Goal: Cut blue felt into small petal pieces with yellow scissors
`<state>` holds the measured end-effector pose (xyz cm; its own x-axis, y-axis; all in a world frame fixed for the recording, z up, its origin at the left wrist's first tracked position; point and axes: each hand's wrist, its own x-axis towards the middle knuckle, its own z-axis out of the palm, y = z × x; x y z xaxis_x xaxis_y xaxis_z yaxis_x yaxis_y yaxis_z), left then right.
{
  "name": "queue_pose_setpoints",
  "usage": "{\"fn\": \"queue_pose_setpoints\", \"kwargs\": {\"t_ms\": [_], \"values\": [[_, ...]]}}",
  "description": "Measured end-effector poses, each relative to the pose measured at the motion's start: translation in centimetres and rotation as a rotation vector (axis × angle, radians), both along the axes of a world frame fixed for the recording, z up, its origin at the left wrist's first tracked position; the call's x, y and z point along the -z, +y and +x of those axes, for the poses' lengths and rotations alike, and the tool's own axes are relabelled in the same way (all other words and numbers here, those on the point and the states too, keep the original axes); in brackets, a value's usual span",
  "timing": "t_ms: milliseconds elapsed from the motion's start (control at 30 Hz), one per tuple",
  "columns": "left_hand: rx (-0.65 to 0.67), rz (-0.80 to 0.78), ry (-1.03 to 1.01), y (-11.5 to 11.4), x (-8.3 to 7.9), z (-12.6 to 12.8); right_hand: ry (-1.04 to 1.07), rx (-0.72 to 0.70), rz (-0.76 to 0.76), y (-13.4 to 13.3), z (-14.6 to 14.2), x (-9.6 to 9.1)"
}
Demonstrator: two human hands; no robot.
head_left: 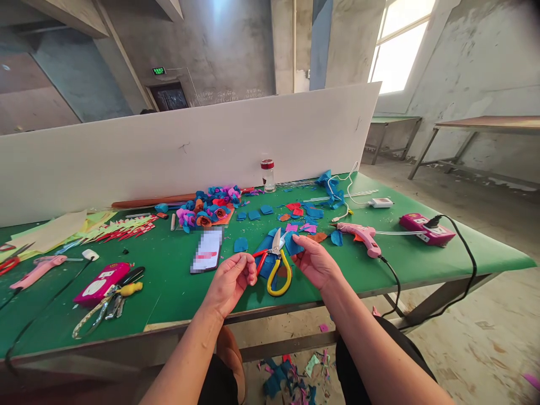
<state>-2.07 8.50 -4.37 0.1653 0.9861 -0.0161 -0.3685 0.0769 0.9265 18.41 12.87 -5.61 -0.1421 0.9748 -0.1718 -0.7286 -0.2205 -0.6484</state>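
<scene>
My right hand (317, 261) pinches a blue paper petal (293, 245) between thumb and fingers, just above the table. My left hand (232, 283) is closed with thumb and forefinger pressed together; whatever they may hold is hidden. Between the two hands lie scissors with one red and one yellow handle (280, 281), blades pointing away from me. The red handle runs close by my left fingertips, and I cannot tell whether they touch it. Blue paper (266, 264) lies under the scissors. More cut pieces in blue, red (295, 209), pink and brown are scattered beyond.
On the right are a pink glue gun (358, 235) and a magenta power strip (427, 229) with a black cable. A phone (206, 250), paper roses (208, 208) and a lidded jar (268, 175) stand left and behind. Another glue gun (40, 272) and pliers (116, 295) lie far left.
</scene>
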Motion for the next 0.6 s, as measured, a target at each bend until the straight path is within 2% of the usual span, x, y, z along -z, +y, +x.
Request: {"fn": "queue_pose_setpoints", "kwargs": {"t_ms": [233,600], "values": [[0.005,-0.041,0.039,-0.2,0.11,0.19,-0.013,0.003,-0.013,-0.13,0.0,-0.26],[-0.091,-0.036,0.183,-0.37,-0.26,0.44,-0.011,0.003,-0.008,-0.04,0.03,0.0]]}}
